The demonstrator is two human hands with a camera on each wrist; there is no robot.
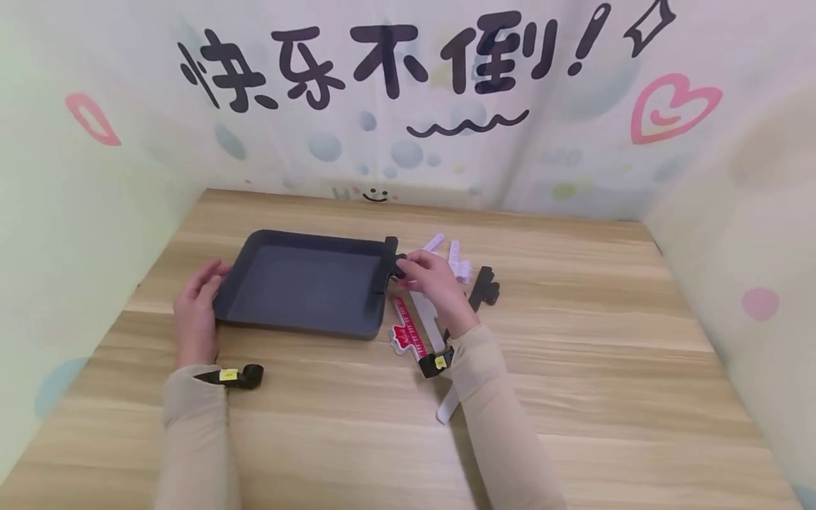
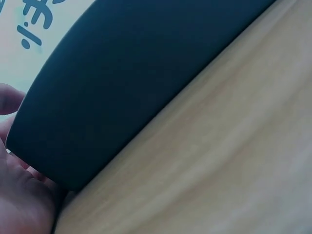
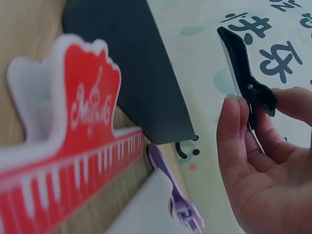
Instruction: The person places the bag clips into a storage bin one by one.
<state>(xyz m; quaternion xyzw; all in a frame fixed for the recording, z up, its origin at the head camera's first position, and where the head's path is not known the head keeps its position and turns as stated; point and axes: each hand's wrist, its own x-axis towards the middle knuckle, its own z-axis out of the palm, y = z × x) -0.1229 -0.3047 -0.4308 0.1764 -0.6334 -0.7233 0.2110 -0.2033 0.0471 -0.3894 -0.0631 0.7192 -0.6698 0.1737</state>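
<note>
1. Low in the frame, two sleeved forearms reach up over the wooden table (image 1: 574, 397).
2. Left of centre, the left hand (image 1: 196, 312) rests against the near-left corner of the dark tray (image 1: 299, 287), fingers loosely spread along its rim; if that hand eases off, the tray could slide.
3. Right of centre, the right hand (image 1: 432, 278) pinches a black clip (image 1: 390, 263) between thumb and fingers at the tray's right edge. My guess is the clip could spring off the rim if the pinch slackens.
4. Just below that hand lies a red clip (image 1: 406, 333); a stray wrist may knock it.
5. Further right sit another black clip (image 1: 484, 287) and purple clips (image 1: 455, 258).
</note>
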